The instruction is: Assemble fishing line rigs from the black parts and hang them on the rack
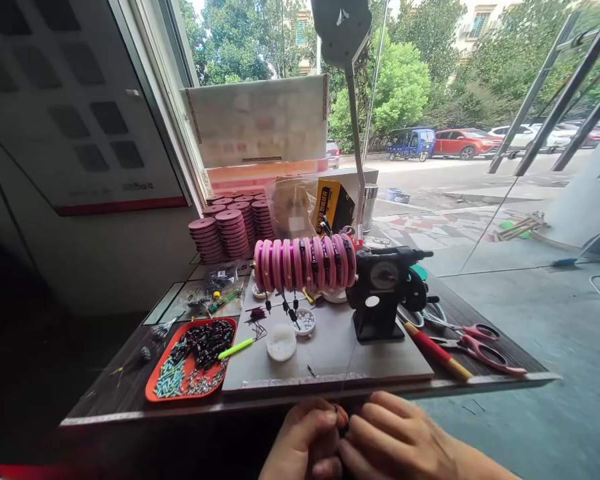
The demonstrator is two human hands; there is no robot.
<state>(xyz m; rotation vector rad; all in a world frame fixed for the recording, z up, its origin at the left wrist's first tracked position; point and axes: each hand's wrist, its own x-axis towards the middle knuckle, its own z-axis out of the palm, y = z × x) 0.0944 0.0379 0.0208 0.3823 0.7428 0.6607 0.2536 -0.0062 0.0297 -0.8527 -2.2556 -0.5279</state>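
Just below the table's front edge, my left hand (307, 437) and my right hand (397, 433) meet with fingers pinched together. Something small and dark shows between the fingertips, too hidden to name. A faint thin line (349, 370) rises from there toward the winder. This black hand-cranked winder (379, 320) stands on the board and carries a row of pink foam spools (280, 265) on its shaft. Dark small pieces (291, 313) dangle from the spools on short lines.
An orange tray (150, 390) holds dark, teal and metal small parts. Nearby lie a yellow-green needle tool (236, 349), a white round pad (281, 343) and a dish of white beads (306, 321). Scissors (485, 347) and a red-handled tool (437, 350) are right; stacked pink spools (233, 233) stand behind.
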